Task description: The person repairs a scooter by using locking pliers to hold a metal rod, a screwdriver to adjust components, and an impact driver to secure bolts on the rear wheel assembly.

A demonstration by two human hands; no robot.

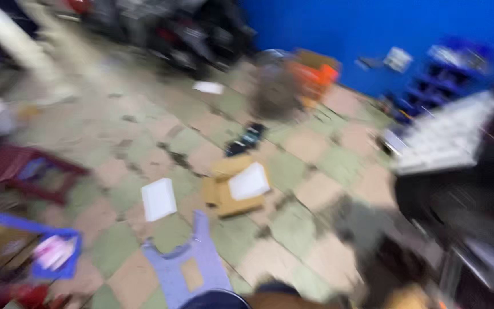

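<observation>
Head view badly smeared by motion; I could make out shapes only. Neither the left hand nor the right hand was in view, so I could not tell how open either was or whether either held anything.

Nearest the bottom edge stood a pale blue plastic stool [188, 269], seen from above, on the checkered tile floor [310, 189]. Just beyond it sat an open cardboard box [230, 191] with a white sheet [249, 181] lying across its top. A second white sheet [158, 199] lay flat on the tiles just left of the box, apart from it. A small dark object [246, 139] lay farther off, too blurred to identify.

At far left, a blue crate [58, 260] with pink contents and a red stool [27, 171]. At right, a dark bench [458, 194] carrying a white gridded tray [453, 134]. Blue wall [338, 28] behind, with blue bins [435, 86] against it.

My judgement: with this much blur, any reach toward the box or stool would go better once the head steadied and a hand came into frame.
</observation>
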